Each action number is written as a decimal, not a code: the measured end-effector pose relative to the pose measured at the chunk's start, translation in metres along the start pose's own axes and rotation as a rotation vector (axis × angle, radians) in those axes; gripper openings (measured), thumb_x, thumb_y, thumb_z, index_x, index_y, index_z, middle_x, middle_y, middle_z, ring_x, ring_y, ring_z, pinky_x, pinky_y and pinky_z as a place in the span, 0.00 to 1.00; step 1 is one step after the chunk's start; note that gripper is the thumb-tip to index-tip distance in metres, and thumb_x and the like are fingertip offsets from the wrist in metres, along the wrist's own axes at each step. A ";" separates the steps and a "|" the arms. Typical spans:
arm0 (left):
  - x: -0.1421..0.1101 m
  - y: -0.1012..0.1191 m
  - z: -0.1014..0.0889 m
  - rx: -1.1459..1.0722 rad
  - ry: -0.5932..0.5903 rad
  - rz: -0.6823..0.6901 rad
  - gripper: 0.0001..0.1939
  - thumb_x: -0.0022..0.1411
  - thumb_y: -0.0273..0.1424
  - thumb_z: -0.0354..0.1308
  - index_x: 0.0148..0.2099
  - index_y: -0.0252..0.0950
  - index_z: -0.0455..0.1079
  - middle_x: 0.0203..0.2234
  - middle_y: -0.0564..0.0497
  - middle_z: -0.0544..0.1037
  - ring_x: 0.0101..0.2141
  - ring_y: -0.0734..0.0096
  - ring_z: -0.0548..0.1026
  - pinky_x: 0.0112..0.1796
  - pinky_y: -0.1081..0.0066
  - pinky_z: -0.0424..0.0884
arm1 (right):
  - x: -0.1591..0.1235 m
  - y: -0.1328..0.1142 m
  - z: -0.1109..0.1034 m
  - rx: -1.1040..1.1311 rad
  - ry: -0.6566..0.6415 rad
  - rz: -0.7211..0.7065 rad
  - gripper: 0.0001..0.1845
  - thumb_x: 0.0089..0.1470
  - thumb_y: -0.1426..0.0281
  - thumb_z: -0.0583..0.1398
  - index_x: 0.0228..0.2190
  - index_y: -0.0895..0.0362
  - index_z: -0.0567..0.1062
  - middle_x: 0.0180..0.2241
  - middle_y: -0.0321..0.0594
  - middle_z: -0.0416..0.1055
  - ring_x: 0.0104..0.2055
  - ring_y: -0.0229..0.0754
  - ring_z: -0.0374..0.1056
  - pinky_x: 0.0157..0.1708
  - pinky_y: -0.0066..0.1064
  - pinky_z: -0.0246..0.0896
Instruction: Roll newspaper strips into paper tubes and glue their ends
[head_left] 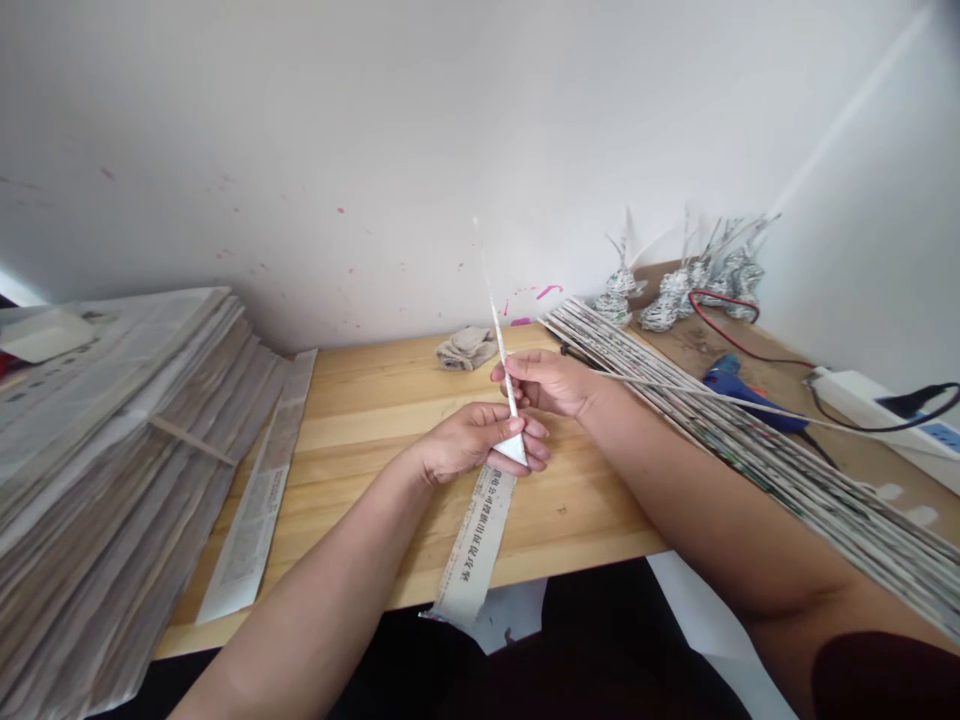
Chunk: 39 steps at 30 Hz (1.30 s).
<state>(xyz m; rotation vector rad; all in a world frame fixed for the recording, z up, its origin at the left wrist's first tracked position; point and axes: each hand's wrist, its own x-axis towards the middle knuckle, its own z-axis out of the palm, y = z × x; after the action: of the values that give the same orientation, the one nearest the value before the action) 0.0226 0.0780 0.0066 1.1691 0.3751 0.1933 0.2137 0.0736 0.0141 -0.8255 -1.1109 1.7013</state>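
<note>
Newsprint strip, partly rolled on a thin stick above the table; loose end hanging over the front edge. Left hand: fingers pinched on the rolled corner. Right hand: fingers closed round the stick just above. Probably light, limp, easily torn; best gripped at the tight roll, not the free tail. Finished paper rods to the right, beside a glue gun; newspaper stack at left.

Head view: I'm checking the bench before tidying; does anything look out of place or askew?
Pink specks mark the white wall. A newspaper strip lies apart beside the paper stack.
</note>
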 end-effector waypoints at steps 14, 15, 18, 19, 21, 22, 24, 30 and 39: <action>0.001 0.000 0.000 0.036 0.057 -0.031 0.17 0.61 0.38 0.61 0.46 0.29 0.74 0.36 0.39 0.80 0.37 0.58 0.80 0.38 0.63 0.74 | -0.007 -0.007 -0.001 -0.327 0.291 -0.124 0.24 0.47 0.49 0.64 0.27 0.59 0.74 0.17 0.30 0.59 0.20 0.31 0.53 0.19 0.25 0.45; 0.000 0.001 0.000 0.035 0.062 -0.027 0.17 0.61 0.38 0.61 0.45 0.29 0.74 0.35 0.39 0.80 0.37 0.59 0.80 0.38 0.64 0.74 | -0.008 -0.010 -0.004 -0.442 0.353 -0.134 0.25 0.50 0.47 0.61 0.28 0.59 0.74 0.17 0.31 0.59 0.20 0.32 0.54 0.20 0.26 0.46; -0.002 0.003 -0.001 0.040 0.084 -0.009 0.18 0.60 0.39 0.62 0.45 0.29 0.74 0.35 0.39 0.80 0.37 0.60 0.80 0.38 0.64 0.75 | -0.013 -0.016 -0.021 -0.982 0.682 -0.130 0.21 0.53 0.52 0.60 0.31 0.58 0.76 0.23 0.37 0.68 0.26 0.37 0.63 0.27 0.29 0.55; -0.002 0.004 -0.001 0.047 0.090 -0.005 0.18 0.60 0.40 0.62 0.45 0.30 0.74 0.35 0.39 0.80 0.37 0.60 0.80 0.37 0.64 0.75 | -0.015 -0.017 -0.027 -1.175 0.782 -0.090 0.17 0.51 0.56 0.63 0.34 0.58 0.76 0.28 0.40 0.71 0.30 0.40 0.66 0.31 0.31 0.58; -0.002 0.004 -0.002 0.064 0.101 0.000 0.19 0.60 0.40 0.61 0.46 0.30 0.74 0.35 0.40 0.80 0.37 0.59 0.80 0.37 0.64 0.75 | -0.017 -0.017 -0.041 -1.439 0.878 0.034 0.17 0.49 0.62 0.65 0.40 0.58 0.75 0.35 0.45 0.75 0.38 0.47 0.70 0.39 0.34 0.60; -0.003 0.004 -0.002 0.071 0.103 0.004 0.18 0.61 0.40 0.61 0.46 0.30 0.74 0.35 0.40 0.80 0.38 0.59 0.80 0.38 0.64 0.75 | -0.017 -0.015 -0.047 -1.509 0.899 0.079 0.17 0.50 0.64 0.64 0.42 0.58 0.74 0.38 0.47 0.76 0.41 0.49 0.70 0.41 0.36 0.60; -0.004 0.005 -0.003 0.073 0.102 0.032 0.18 0.61 0.39 0.60 0.46 0.30 0.74 0.36 0.40 0.80 0.38 0.59 0.80 0.39 0.63 0.76 | -0.017 -0.012 -0.056 -1.572 0.933 0.118 0.16 0.53 0.66 0.61 0.43 0.58 0.74 0.42 0.49 0.76 0.44 0.50 0.71 0.43 0.37 0.61; -0.020 0.023 -0.008 0.003 0.161 0.275 0.13 0.62 0.36 0.60 0.44 0.31 0.73 0.34 0.43 0.81 0.37 0.60 0.81 0.37 0.64 0.78 | -0.013 -0.010 -0.065 -1.507 1.032 0.146 0.14 0.52 0.59 0.60 0.35 0.55 0.77 0.36 0.46 0.77 0.40 0.50 0.71 0.38 0.35 0.60; -0.017 0.023 -0.013 -0.002 0.317 0.242 0.16 0.59 0.36 0.63 0.45 0.29 0.72 0.34 0.42 0.81 0.35 0.61 0.81 0.35 0.68 0.78 | -0.027 -0.020 -0.067 -0.601 0.444 -0.079 0.38 0.41 0.62 0.70 0.54 0.53 0.69 0.25 0.31 0.69 0.21 0.31 0.56 0.19 0.24 0.45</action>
<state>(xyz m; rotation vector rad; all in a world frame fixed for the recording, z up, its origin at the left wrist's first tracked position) 0.0031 0.0925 0.0264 1.1827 0.5106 0.5949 0.2883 0.0730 0.0091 -1.4282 -1.3240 1.0373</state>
